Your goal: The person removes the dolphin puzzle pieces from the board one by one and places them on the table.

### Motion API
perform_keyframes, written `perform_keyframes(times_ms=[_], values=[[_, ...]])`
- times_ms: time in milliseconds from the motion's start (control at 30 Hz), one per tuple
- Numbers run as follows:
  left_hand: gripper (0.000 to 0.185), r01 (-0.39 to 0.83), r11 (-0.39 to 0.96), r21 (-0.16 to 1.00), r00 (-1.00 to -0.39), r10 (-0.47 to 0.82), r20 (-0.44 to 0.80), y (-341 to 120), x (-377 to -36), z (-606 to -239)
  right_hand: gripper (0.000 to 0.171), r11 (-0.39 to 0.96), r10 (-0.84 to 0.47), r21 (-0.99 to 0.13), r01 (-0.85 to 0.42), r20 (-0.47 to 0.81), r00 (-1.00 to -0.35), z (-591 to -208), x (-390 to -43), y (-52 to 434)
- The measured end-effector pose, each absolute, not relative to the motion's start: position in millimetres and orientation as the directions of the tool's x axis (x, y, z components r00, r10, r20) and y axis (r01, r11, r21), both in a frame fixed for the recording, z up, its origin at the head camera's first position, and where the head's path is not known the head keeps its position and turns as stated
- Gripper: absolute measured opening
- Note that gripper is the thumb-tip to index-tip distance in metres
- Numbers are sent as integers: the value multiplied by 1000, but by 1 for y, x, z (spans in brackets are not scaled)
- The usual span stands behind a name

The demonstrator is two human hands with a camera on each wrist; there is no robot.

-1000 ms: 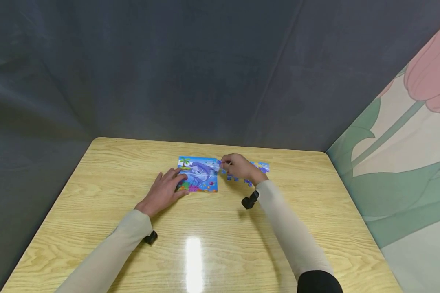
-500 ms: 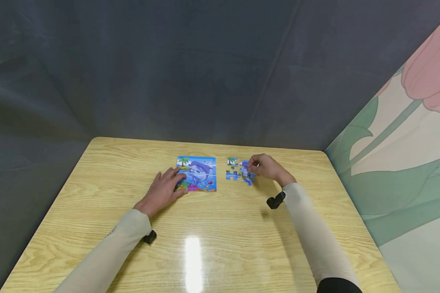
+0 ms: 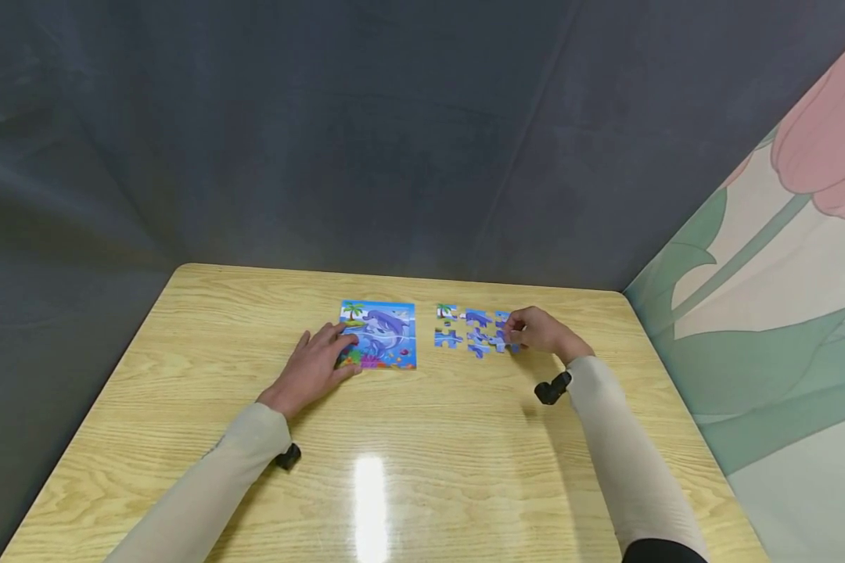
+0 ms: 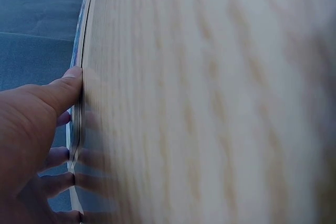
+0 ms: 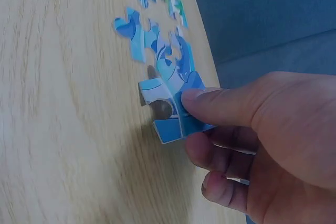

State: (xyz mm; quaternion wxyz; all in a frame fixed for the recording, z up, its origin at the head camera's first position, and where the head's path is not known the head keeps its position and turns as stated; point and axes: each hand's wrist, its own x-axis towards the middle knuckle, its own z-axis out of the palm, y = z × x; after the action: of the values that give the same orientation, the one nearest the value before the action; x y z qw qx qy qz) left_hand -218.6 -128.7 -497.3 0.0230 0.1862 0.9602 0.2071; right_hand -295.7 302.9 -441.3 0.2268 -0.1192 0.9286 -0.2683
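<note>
A square dolphin picture lies on the table, and my left hand rests on its left side with fingers spread. In the left wrist view, the left thumb touches the sheet's near edge. To the picture's right, my right hand pinches a blue jigsaw puzzle piece between thumb and index finger, tilted close to the tabletop. Several other loose pieces lie beside it, among them a dolphin piece, a palm-tree piece and a blue piece. My fingers hide part of the pinched piece.
The wooden table extends toward me, with a bright light reflection near its front. A dark curtain hangs along the far edge. At the right stands a flower-patterned panel.
My right hand has moved right, from the picture's right edge across the loose pieces to their right end. More of those pieces now show. My left hand has stayed on the picture.
</note>
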Motion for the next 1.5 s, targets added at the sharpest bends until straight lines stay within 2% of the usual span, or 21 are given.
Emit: perform_keyframes(times_ms=[233,767,933,1067,1233,1500], values=[[56,351,848,397,-929,369,33,-128,-218,-497,10,862,-299,-500,-81,-373,-878,-452,-298,306],[56,343,847,407,-931,362,33,-127,-217,-495,8,909,-239,-402,-111,-285,-928,-454,-295,301],[56,347,849,398,-931,362,41,-127,-217,-495,11,878,-192,-475,-59,-237,-953,-446,-294,303],[56,350,851,391,-931,363,42,-128,-217,-496,14,851,-180,-518,-83,-138,-974,-436,-299,300],[56,351,852,389,-930,365,40,-128,-217,-495,13,843,-199,-517,-146,-49,-979,-430,-303,280],[56,352,849,395,-930,366,40,-129,-219,-498,9,822,-301,-529,-213,-85,-950,-430,-297,215]])
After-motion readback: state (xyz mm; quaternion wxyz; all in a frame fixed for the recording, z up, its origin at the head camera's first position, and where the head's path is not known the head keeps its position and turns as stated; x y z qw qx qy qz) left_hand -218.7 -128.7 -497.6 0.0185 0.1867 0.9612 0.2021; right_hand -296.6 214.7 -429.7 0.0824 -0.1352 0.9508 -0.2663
